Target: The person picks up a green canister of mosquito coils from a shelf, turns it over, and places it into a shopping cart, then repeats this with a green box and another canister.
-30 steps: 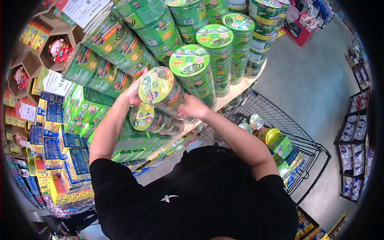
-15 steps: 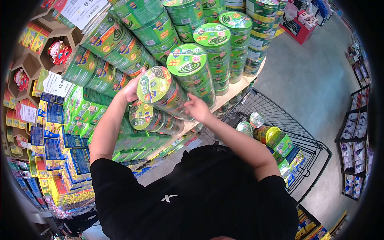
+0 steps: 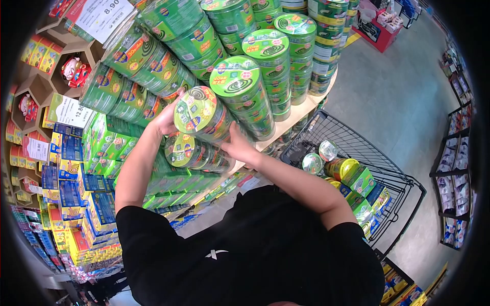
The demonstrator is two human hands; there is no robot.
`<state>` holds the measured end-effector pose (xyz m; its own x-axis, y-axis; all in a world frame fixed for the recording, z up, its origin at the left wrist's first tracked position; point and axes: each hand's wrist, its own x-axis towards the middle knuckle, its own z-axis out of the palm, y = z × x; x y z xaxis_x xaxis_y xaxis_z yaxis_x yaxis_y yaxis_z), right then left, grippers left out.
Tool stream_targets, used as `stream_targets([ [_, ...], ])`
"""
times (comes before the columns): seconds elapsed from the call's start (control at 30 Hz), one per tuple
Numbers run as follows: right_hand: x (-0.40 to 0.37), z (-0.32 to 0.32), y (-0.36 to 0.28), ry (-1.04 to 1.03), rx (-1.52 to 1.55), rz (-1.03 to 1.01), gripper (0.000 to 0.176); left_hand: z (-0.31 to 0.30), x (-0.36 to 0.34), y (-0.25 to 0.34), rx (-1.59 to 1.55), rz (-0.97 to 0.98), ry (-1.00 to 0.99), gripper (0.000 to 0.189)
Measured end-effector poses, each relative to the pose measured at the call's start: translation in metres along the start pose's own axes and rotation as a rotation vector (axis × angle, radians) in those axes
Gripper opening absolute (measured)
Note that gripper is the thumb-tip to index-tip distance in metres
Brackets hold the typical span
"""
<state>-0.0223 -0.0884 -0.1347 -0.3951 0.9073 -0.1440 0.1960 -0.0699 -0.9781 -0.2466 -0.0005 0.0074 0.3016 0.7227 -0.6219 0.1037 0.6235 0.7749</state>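
Observation:
A multi-tub pack of mosquito coils [image 3: 196, 115], green and yellow on its round top, tilts between my two hands in the head view. My left hand [image 3: 167, 116] is closed around its upper left side, with some fingers hidden behind it. On the other side, my right hand [image 3: 240, 145] grips the pack's lower right, thumb up along the wall. Just below lies a similar tilted coil stack [image 3: 179, 149]. Close behind the held pack stands a taller upright stack of green coil tubs [image 3: 237, 76].
More coil stacks [image 3: 268, 46] line the wooden shelf edge [image 3: 298, 108]. Green and blue boxes [image 3: 102, 206] are piled at the left, near price cards [image 3: 104, 18]. At the right, a black wire shopping cart [image 3: 380, 166] holds tubs and boxes. Farther right is a dark display rack [image 3: 451, 173].
My right hand has shifted left and slightly down along the pack, its grip now closer in. The pack has tilted slightly between my hands. My left hand keeps its hold.

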Motion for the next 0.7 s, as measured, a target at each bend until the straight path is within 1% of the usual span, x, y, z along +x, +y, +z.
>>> stream_targets([
  [0.1,0.007,-0.003,0.003,0.004,0.008,-0.019,0.099,0.004,-0.005,0.001,-0.003,-0.008,0.016,0.078],
  [0.2,0.006,-0.005,0.003,0.011,-0.024,-0.006,0.099,0.004,-0.006,0.002,0.051,0.040,0.039,0.078],
  [0.33,0.002,-0.009,-0.003,0.038,-0.107,0.019,0.099,-0.010,0.001,-0.002,0.146,0.041,0.055,0.075],
  [0.43,-0.001,-0.011,0.013,0.091,-0.091,-0.107,0.097,-0.010,-0.002,0.002,0.336,0.227,0.276,0.071],
  [0.47,-0.006,-0.014,0.020,0.089,-0.084,-0.112,0.095,-0.014,-0.007,0.007,0.347,0.205,0.317,0.069],
  [0.53,-0.031,-0.028,0.012,0.089,-0.069,-0.122,0.091,-0.019,-0.020,0.023,0.371,0.161,0.399,0.066],
  [0.57,-0.037,-0.030,0.026,0.099,-0.040,-0.139,0.088,-0.008,-0.026,0.020,0.452,0.353,0.384,0.065],
  [0.63,-0.047,-0.034,0.063,0.120,0.020,-0.169,0.082,0.036,-0.051,0.017,0.770,0.479,0.458,0.060],
  [0.67,-0.059,-0.042,0.065,0.119,0.031,-0.104,0.080,0.053,-0.061,0.013,0.929,0.538,0.491,0.059],
  [0.7,-0.072,-0.053,0.061,0.115,0.040,-0.041,0.078,0.061,-0.065,0.009,1.148,0.630,0.504,0.078],
])
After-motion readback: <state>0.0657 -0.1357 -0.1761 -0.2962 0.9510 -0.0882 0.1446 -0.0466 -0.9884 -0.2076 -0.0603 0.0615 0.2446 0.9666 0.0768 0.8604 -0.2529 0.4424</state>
